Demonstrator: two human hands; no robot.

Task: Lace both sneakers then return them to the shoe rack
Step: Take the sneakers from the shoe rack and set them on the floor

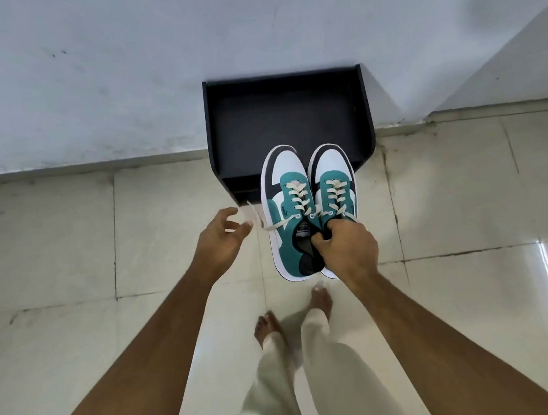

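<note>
We stand on a pale tiled floor that meets a white wall across the upper half of the frame. Against the wall, just right of centre, sits the rack, a black open-topped shelf unit whose top compartment shows dark and bare.

Our right hand is closed around the inner collars of both sneakers, pinching the two together at their openings. They hang side by side in the middle of the frame, toes pointing up the picture and overlapping the rack's front edge. Both are teal, white and black, with cream laces threaded up their eyelets.

Our left hand is to the left of the shoes, fingers loosely curled and half open, holding nothing. A loose lace end trails from the left shoe toward its fingertips; whether it touches them we cannot tell.

Lower centre, our bare feet and pale trousers show, blurred.
</note>
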